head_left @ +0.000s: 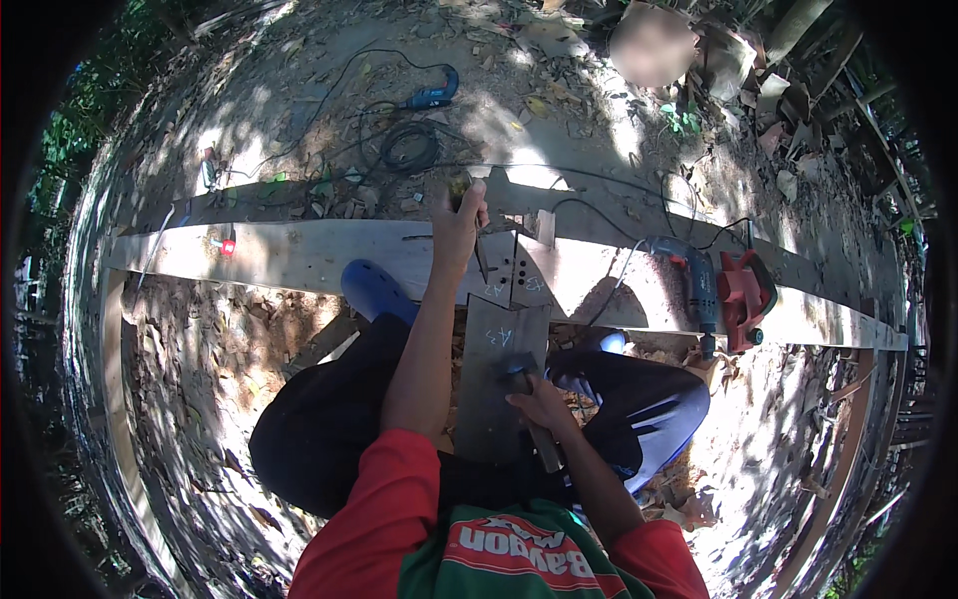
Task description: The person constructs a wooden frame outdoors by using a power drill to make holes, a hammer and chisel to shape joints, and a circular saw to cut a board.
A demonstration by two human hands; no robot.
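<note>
My left hand (461, 215) is closed around the handle of a chisel (483, 260), its narrow metal blade pointing down at a long pale wooden beam (369, 250). Close to the tip, the beam has several small dark drilled holes and pencil-like marks; I cannot tell if the tip touches the wood. In my right hand (541, 404) is a hammer (516, 367), gripped by its handle, with the head over a grey board (484, 399). This board lies between my legs, its notched far end against the beam.
On the beam's right part rest a blue-grey power drill (702, 295) and a red electric planer (740, 304). A small red object (229, 248) sits on its left part. Beyond, on leaf-strewn ground, lie a blue power tool (431, 93) and a coiled black cable (407, 150).
</note>
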